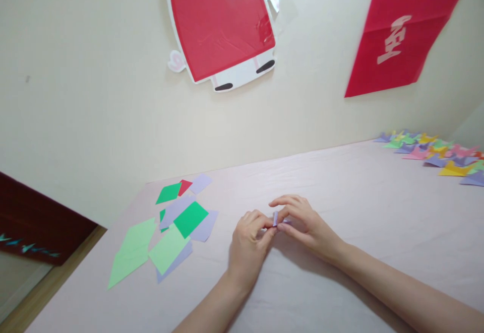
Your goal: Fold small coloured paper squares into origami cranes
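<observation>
A small folded piece of lavender paper (276, 217) is held just above the pale table, between both hands. My left hand (249, 237) pinches its left side between thumb and index finger. From the right, my right hand (304, 222) grips it with thumb and fingertips, the index finger raised over it. Most of the paper is hidden by the fingers, so its folded shape is hard to make out. To the left of my left hand lie loose paper squares: dark green (191, 219), light green (170, 248) and lavender (201, 183), overlapping one another.
Rows of folded paper pieces (438, 151) in several colours stand at the table's far right. A red corner of paper (185, 187) shows at the back left. The table (340, 182) meets a wall bearing a cartoon cutout (223, 20) and a red banner (401, 36).
</observation>
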Demonstrator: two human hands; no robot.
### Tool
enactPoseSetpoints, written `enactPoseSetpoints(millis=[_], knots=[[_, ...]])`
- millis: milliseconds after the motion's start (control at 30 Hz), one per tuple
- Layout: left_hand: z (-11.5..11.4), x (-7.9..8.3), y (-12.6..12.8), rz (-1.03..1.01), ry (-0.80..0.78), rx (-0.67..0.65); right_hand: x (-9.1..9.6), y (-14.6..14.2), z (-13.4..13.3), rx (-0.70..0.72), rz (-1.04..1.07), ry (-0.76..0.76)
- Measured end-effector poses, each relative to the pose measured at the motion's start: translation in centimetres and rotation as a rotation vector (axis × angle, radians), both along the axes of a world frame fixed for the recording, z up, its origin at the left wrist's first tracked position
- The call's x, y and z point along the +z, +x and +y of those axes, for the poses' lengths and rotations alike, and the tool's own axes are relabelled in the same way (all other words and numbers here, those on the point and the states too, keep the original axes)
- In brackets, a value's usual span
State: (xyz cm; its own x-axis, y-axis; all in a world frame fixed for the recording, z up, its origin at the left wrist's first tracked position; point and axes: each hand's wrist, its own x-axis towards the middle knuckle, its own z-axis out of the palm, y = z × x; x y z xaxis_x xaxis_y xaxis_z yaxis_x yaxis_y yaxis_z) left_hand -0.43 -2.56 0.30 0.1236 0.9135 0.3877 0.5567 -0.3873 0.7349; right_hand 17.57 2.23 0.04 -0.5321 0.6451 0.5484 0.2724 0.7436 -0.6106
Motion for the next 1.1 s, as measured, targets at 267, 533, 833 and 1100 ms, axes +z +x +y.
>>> enactPoseSetpoints(millis=[267, 533, 833, 1100], knots=[[0.3, 0.1, 0.2, -0.152, -0.143, 0.038, 0.0, 0.1, 0.4, 0.046, 0.212, -0.319], [-0.1, 0.3, 0.3, -0.170, -0.142, 0.041, -0.1, 0.2, 0.4, 0.026, 0.199, -0.392], [0.0, 0.7, 0.4, -0.029, -0.067, 0.043, -0.2, -0.4, 0.0, -0.011, 0.098, -0.424], [-0.2, 0.1, 1.9, -0.313, -0.312, 0.027, -0.1, -1.0, -0.3, 0.015, 0.342, -0.709]])
